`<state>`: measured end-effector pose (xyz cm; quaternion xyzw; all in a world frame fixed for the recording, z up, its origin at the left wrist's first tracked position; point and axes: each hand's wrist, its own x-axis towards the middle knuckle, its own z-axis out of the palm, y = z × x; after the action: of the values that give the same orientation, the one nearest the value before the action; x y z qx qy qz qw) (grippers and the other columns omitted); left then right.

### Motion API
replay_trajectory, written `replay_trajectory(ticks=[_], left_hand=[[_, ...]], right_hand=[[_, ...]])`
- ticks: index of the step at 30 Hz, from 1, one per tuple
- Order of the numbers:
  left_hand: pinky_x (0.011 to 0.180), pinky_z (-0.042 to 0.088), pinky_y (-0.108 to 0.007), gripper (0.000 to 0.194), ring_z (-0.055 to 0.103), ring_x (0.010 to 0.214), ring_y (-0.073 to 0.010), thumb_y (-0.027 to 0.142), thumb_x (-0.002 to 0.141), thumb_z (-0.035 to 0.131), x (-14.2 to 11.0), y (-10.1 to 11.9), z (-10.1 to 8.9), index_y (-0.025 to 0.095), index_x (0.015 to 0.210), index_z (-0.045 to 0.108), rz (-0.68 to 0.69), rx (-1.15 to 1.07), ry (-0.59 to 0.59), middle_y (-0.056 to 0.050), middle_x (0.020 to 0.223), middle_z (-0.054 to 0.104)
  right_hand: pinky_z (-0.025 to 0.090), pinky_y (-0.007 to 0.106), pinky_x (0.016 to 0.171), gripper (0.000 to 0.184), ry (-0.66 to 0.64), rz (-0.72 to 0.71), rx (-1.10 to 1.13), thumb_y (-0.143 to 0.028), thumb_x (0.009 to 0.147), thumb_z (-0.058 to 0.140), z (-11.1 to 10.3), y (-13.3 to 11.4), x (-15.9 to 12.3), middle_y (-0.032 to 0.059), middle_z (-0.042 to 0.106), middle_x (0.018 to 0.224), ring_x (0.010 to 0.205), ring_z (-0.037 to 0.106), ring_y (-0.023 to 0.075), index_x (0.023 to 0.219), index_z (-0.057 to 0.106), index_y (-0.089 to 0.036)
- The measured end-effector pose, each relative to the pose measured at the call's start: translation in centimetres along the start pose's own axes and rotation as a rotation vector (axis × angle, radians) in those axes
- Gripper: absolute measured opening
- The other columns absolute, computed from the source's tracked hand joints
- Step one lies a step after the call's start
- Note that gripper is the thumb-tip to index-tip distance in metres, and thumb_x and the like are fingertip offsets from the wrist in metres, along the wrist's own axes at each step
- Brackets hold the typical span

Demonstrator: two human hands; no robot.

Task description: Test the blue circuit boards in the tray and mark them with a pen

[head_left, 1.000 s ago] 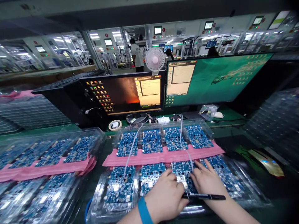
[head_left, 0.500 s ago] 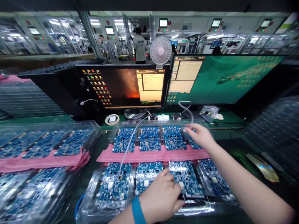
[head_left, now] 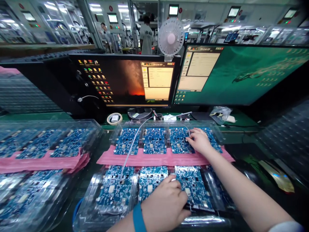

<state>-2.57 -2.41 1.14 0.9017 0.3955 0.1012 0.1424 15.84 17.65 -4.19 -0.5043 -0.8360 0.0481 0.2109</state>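
Both hands (head_left: pixel 164 203) (head_left: pixel 199 140) partly hiding circuit boards (head_left: pixel 194 183)

Left hand (head_left: pixel 164 204) curled low, right hand (head_left: pixel 199 141) stretched farther forward

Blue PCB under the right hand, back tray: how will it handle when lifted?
The blue circuit board looks stiff, lying flat without sag. Probably light for its size, being a thin sheet. Its small surface parts look easily knocked, so edge handling seems safer.
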Motion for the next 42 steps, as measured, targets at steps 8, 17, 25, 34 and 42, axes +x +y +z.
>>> replay_trajectory(ticks=[8, 17, 25, 34, 42], left_hand=[[0.101, 0.017, -0.031, 0.025, 0.051, 0.085, -0.0138, 0.042, 0.072, 0.057, 0.0, 0.0, 0.1, 0.017, 0.075, 0.054, -0.011, -0.005, 0.01, 0.001, 0.074, 0.058], [0.099, 0.02, -0.031, 0.026, 0.051, 0.083, -0.0135, 0.043, 0.072, 0.057, -0.1, 0.0, 0.5, 0.017, 0.073, 0.054, -0.002, 0.005, 0.041, 0.001, 0.071, 0.057], [0.099, 0.019, -0.03, 0.026, 0.051, 0.083, -0.0133, 0.043, 0.071, 0.058, -0.1, 0.1, 0.4, 0.017, 0.074, 0.053, -0.012, 0.006, 0.045, 0.002, 0.073, 0.057], [0.1, 0.018, -0.03, 0.026, 0.051, 0.082, -0.0126, 0.042, 0.07, 0.059, 0.0, 0.0, 0.2, 0.017, 0.073, 0.054, -0.008, -0.005, 0.031, 0.002, 0.074, 0.057], [0.096, 0.022, -0.03, 0.026, 0.051, 0.08, -0.0122, 0.044, 0.071, 0.058, 0.0, -0.4, 0.5, 0.018, 0.072, 0.054, 0.004, -0.017, 0.006, 0.001, 0.073, 0.058]], right_hand=[[0.026, 0.038, 0.089, 0.026, 0.008, 0.01, -0.018, -0.03, 0.076, 0.055, 0.2, -0.3, 0.1, 0.0003, 0.055, 0.101, 0.105, 0.037, 0.0246, 0.053, 0.057, -0.017], [0.025, 0.039, 0.09, 0.026, 0.026, 0.017, -0.05, -0.031, 0.074, 0.056, 0.5, -0.3, 0.0, -0.0014, 0.056, 0.1, 0.104, 0.038, 0.0235, 0.052, 0.056, -0.018], [0.022, 0.038, 0.092, 0.025, 0.023, 0.025, -0.082, -0.029, 0.073, 0.058, 0.5, -0.8, -0.1, -0.0029, 0.055, 0.099, 0.106, 0.036, 0.0229, 0.051, 0.056, -0.018], [0.013, 0.048, 0.094, 0.018, 0.018, 0.061, -0.146, -0.025, 0.077, 0.055, 0.8, -2.6, -0.7, -0.0002, 0.058, 0.09, 0.112, 0.029, 0.0287, 0.061, 0.056, -0.017], [0.011, 0.046, 0.097, 0.012, 0.009, -0.003, -0.184, -0.024, 0.079, 0.055, 0.7, -2.8, -1.4, 0.0018, 0.058, 0.09, 0.116, 0.025, 0.029, 0.07, 0.059, -0.017]])
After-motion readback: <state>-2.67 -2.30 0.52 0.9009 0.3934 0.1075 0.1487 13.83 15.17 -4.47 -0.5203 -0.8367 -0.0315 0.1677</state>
